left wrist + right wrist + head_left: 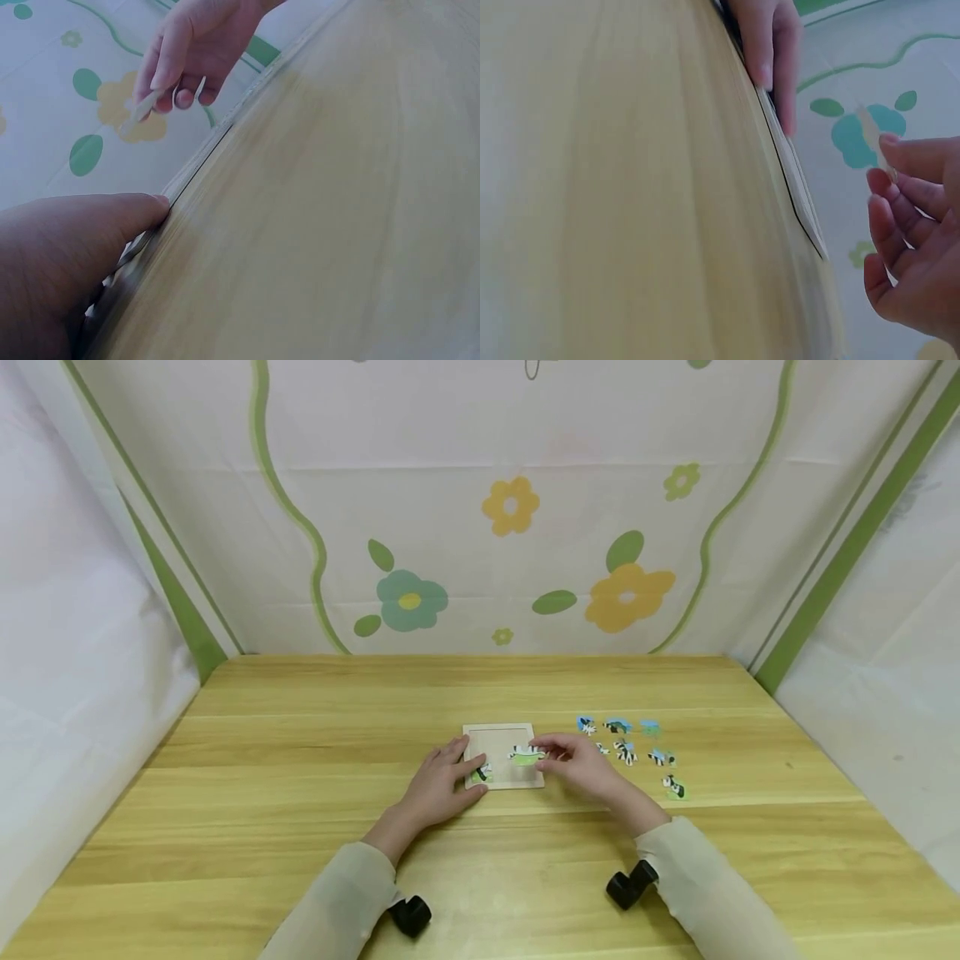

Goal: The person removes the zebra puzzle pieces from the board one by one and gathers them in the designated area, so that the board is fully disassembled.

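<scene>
A small square wooden puzzle tray (516, 786) lies on the table. My left hand (438, 783) rests at its left side, fingers spread, with the thumb along the near edge. Beneath those fingers, a green, black and white puzzle piece (483, 773) shows in the tray's near left corner, partly covered. Between thumb and fingertips my right hand (576, 764) pinches another puzzle piece (522, 756), striped black and white above green. In the right wrist view this piece (871, 135) is seen edge-on, raised above the tray.
Several loose puzzle pieces (625, 752) in blue, green, black and white lie on the wooden table (300, 793) to the right of the tray. One piece (674, 787) sits closer to me. A flowered curtain (450, 527) stands behind the table.
</scene>
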`<action>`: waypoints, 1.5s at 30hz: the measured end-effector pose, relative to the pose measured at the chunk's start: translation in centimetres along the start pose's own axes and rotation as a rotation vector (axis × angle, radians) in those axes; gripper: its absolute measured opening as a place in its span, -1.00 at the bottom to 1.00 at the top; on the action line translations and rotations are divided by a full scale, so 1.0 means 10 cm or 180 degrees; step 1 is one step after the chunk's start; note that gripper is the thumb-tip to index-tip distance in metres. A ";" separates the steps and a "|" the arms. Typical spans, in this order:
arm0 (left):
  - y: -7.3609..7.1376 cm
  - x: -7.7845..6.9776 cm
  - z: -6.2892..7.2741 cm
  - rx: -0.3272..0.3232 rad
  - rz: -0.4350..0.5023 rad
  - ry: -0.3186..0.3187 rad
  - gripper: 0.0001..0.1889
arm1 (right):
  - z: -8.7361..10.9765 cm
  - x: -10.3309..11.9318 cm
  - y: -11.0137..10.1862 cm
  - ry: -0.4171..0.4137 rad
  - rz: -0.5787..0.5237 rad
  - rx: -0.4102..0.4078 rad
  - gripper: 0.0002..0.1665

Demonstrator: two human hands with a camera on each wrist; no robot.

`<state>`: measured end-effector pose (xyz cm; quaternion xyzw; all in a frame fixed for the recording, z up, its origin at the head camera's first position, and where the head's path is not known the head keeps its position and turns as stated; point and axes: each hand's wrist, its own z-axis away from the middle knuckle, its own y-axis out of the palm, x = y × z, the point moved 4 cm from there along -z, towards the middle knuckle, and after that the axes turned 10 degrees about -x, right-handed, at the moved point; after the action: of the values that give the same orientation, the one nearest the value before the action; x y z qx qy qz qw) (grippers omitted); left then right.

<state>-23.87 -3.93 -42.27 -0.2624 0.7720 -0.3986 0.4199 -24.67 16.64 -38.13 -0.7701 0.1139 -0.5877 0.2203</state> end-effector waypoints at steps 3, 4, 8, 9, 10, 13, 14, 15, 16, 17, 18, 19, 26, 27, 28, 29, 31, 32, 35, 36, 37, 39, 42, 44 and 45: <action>0.00 0.00 0.00 -0.0008 -0.0005 0.0020 -0.48 | 0.03 -0.01 -0.14 0.0001 -0.0030 -0.0007 -0.64; 0.00 0.00 0.00 -0.0011 -0.0001 0.0025 -0.48 | 0.03 -0.07 -0.19 -0.0017 -0.0022 -0.0011 -0.63; -0.01 0.00 0.00 -0.0017 0.0001 0.0060 -0.48 | 0.08 -0.16 -0.38 -0.0014 -0.0037 -0.0018 -0.62; -0.01 0.00 0.00 -0.0014 0.0006 0.0052 -0.48 | 0.10 -0.17 -0.42 -0.0005 -0.0043 -0.0027 -0.61; -0.01 0.00 0.00 -0.0018 0.0007 0.0060 -0.48 | 0.11 -0.18 -0.47 0.0010 -0.0023 -0.0040 -0.60; -0.01 -0.01 0.00 -0.0014 0.0009 0.0069 -0.49 | 0.16 -0.22 -0.61 0.0113 0.0016 -0.0097 -0.57; -0.02 -0.01 0.00 -0.0015 0.0010 0.0070 -0.49 | 0.18 -0.23 -0.66 0.0133 0.0023 -0.0120 -0.56; -0.02 -0.01 0.00 -0.0015 0.0015 0.0060 -0.49 | 0.19 -0.24 -0.70 0.0157 0.0034 -0.0144 -0.54; -0.02 -0.01 0.00 -0.0016 0.0018 0.0062 -0.49 | 0.21 -0.25 -0.75 0.0170 0.0053 -0.0169 -0.54; -0.02 -0.01 0.00 -0.0014 0.0024 0.0054 -0.49 | 0.23 -0.26 -0.80 0.0167 0.0055 -0.0193 -0.53; -0.03 -0.02 0.00 -0.0018 0.0031 0.0058 -0.49 | 0.25 -0.27 -0.84 0.0161 0.0071 -0.0212 -0.53; -0.03 -0.02 0.00 -0.0021 0.0031 0.0062 -0.49 | 0.27 -0.28 -0.89 0.0159 0.0075 -0.0231 -0.53; -0.03 -0.02 0.00 -0.0012 0.0018 0.0065 -0.49 | 0.40 -0.40 -1.14 0.0175 0.0227 -0.0302 -0.54; -0.03 -0.02 0.00 -0.0014 0.0024 0.0069 -0.49 | 0.42 -0.42 -1.16 0.0185 0.0238 -0.0299 -0.54; -0.03 -0.02 0.00 -0.0013 0.0021 0.0069 -0.49 | 0.44 -0.44 -1.18 0.0190 0.0253 -0.0293 -0.54; -0.04 -0.02 0.01 -0.0015 0.0023 0.0070 -0.49 | 0.46 -0.46 -1.20 0.0195 0.0254 -0.0282 -0.54; -0.04 -0.01 0.01 -0.0011 0.0017 0.0055 -0.49 | 0.50 -0.50 -1.22 0.0207 0.0260 -0.0266 -0.54; -0.03 -0.01 0.01 -0.0012 0.0015 0.0051 -0.50 | 0.51 -0.52 -1.23 0.0222 0.0263 -0.0267 -0.54; -0.03 0.00 0.01 -0.0019 0.0013 0.0040 -0.50 | 0.54 -0.59 -1.27 0.0296 0.0253 -0.0260 -0.54; -0.03 0.01 0.01 -0.0024 0.0012 0.0039 -0.50 | 0.55 -0.61 -1.28 0.0314 0.0249 -0.0255 -0.54; -0.03 0.01 0.01 -0.0028 0.0014 0.0035 -0.50 | 0.56 -0.63 -1.28 0.0329 0.0246 -0.0249 -0.54; -0.03 0.01 0.01 -0.0031 0.0014 0.0025 -0.49 | 0.57 -0.68 -1.30 0.0347 0.0248 -0.0248 -0.54; -0.02 0.01 0.01 -0.0034 0.0005 0.0027 -0.49 | 0.59 -0.74 -1.29 0.0335 0.0251 -0.0217 -0.54; -0.03 0.02 0.01 -0.0032 -0.0002 0.0029 -0.49 | 0.60 -0.79 -1.29 0.0323 0.0263 -0.0214 -0.56; -0.03 0.01 0.01 -0.0037 0.0009 0.0031 -0.49 | 0.60 -0.81 -1.28 0.0323 0.0272 -0.0228 -0.56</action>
<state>-23.87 -4.21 -42.13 -0.2618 0.7767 -0.3948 0.4152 -22.28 32.65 -40.26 -0.7412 0.1787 -0.6116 0.2113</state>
